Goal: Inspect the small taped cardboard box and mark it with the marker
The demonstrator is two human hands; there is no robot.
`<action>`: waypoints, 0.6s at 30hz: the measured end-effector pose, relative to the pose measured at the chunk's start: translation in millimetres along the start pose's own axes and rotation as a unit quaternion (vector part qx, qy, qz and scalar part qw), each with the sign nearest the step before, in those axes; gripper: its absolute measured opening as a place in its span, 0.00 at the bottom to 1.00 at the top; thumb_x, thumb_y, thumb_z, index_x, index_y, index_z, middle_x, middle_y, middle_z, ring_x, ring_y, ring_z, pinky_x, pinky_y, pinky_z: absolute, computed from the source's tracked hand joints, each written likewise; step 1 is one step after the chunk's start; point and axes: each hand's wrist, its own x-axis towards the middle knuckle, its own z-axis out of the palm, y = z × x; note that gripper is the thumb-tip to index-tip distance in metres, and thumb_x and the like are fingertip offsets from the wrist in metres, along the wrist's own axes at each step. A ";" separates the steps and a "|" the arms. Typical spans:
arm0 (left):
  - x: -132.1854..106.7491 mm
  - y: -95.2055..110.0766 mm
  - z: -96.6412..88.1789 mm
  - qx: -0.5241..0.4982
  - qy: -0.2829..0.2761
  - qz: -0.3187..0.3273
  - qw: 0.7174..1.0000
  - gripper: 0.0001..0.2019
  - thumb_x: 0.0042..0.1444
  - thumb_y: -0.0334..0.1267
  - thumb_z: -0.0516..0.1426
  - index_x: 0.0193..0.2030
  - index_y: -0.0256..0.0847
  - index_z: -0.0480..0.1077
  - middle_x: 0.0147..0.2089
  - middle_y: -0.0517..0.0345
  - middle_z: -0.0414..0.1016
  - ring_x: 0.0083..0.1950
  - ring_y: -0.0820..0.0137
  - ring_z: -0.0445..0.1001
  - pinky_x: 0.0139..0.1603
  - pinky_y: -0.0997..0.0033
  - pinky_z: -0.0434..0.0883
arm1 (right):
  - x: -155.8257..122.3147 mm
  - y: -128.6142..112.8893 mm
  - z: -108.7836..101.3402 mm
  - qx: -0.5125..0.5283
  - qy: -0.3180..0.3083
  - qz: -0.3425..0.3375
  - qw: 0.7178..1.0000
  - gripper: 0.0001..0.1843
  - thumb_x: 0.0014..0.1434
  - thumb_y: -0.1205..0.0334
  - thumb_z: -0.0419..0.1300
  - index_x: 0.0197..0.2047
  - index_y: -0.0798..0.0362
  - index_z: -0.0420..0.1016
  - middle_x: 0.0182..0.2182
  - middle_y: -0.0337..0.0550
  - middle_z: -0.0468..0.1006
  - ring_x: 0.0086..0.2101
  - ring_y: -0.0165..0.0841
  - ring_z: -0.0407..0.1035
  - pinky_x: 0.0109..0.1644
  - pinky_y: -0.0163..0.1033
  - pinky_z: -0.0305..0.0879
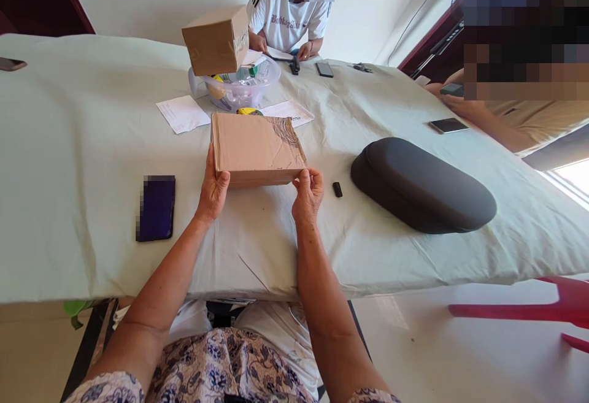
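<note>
While both bare hands hold the cardboard box (257,145) over the near middle of the cloth-covered table (368,256), we observe the left hand (214,185) along its left side and the right hand (309,194) at its near right corner, thumbs and fingers closed on the edges. We cannot tell whether its underside touches the cloth. As far as we can judge, the grasp is complete, but the box is not yet released; we see no flap raised on its visible faces. Beyond it, we note a second carton (216,47) atop the lilac basket (239,93). Rightward lie a small black object (337,189), just beside the right hand, and a dark case (423,185).
</note>
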 end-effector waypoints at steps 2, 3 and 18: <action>1.1 -3.4 -0.8 -0.003 0.033 -0.003 0.999 0.43 0.61 0.68 0.47 0.77 0.52 0.46 0.80 0.56 0.46 0.80 0.63 0.45 0.80 0.60 0.48 | -0.2 0.5 0.2 -0.004 -0.007 -0.002 1.000 0.22 0.55 0.38 0.63 0.39 0.49 0.71 0.32 0.34 0.69 0.33 0.26 0.63 0.39 0.32 0.62; 2.0 -5.6 -1.6 -0.009 0.053 -0.006 0.999 0.40 0.62 0.68 0.46 0.76 0.50 0.51 0.79 0.56 0.50 0.80 0.63 0.47 0.80 0.61 0.49 | -0.1 0.6 0.3 -0.008 -0.010 -0.004 1.000 0.22 0.55 0.39 0.63 0.38 0.49 0.72 0.32 0.34 0.69 0.33 0.26 0.63 0.38 0.31 0.62; 13.6 -18.4 -16.4 -0.042 0.185 -0.002 0.982 0.29 0.63 0.64 0.50 0.53 0.43 0.75 0.55 0.50 0.80 0.58 0.62 0.77 0.62 0.61 0.73 | 0.0 1.5 -2.4 0.013 -0.125 -0.042 0.991 0.22 0.57 0.44 0.66 0.52 0.43 0.78 0.43 0.40 0.80 0.43 0.33 0.72 0.53 0.43 0.70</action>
